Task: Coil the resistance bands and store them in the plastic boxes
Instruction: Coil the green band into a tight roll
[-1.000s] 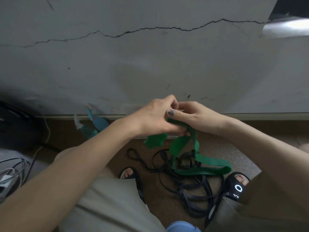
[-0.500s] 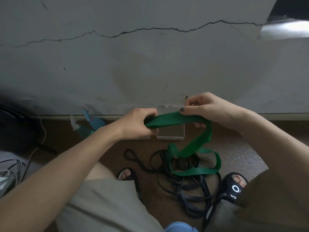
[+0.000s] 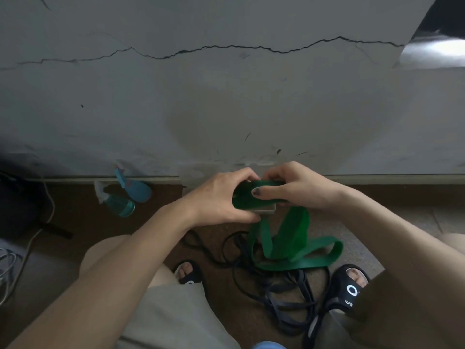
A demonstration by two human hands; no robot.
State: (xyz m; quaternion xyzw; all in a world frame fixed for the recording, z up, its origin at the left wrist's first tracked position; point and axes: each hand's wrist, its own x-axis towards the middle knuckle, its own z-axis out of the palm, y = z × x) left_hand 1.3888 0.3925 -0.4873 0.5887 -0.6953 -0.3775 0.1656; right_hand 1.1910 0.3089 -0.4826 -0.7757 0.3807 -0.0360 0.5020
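A wide green resistance band [image 3: 289, 245] runs from between my hands down to the floor, where its loose loops lie. My left hand [image 3: 221, 197] grips the folded upper part of the band from the left. My right hand [image 3: 294, 187] pinches the same folded part from the right, thumb on top. Behind and under the fold, a clear plastic box [image 3: 266, 210] shows only its lower edge. A tangle of thin black bands [image 3: 281, 293] lies on the floor between my feet, partly under the green loops.
Two spray bottles [image 3: 125, 195] lie by the cracked grey wall [image 3: 226, 96] on the left. Cables [image 3: 32, 238] and a dark object sit at the far left. My sandalled feet [image 3: 352, 288] flank the bands on the brown floor.
My hands were apart with the green band stretched between them; now they have come together, folding the band into a bunch. The hanging loops dropped lower to the right.
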